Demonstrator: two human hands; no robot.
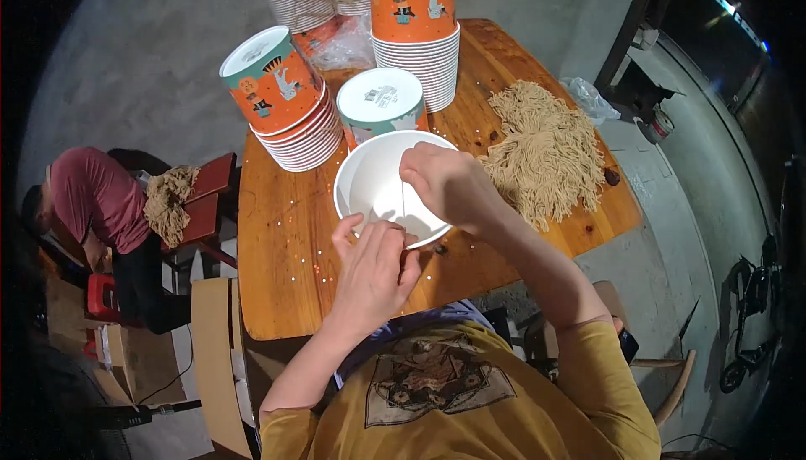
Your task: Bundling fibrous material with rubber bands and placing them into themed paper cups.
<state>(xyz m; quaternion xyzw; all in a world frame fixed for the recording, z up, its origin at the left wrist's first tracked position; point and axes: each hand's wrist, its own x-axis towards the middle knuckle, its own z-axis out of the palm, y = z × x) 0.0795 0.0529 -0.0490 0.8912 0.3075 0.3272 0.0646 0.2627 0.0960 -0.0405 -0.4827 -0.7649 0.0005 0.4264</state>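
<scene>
A white paper bucket (pixel 365 179) stands at the middle of the table, its open mouth turned up toward me. My left hand (pixel 374 271) is at the near rim, fingers bent over the edge and closed on it. Over the bucket's right side is my right hand (pixel 449 185), curled closed with its fingertips toward the inside; what they hold, if anything, is hidden. A thin line runs down the inner wall between the hands, and I cannot tell whether it is a seam or a string. Right of the bucket lies a spread pile of beige cord strands (pixel 546 154).
Behind the bucket are an upside-down printed bucket (pixel 382 95), a left stack of nested buckets (pixel 277 91) and a taller right stack (pixel 414 32). Tiny white bits dot the wooden table (pixel 281 288). At left, a person (pixel 105 200) sits beside a red stool (pixel 210 204) holding more cord.
</scene>
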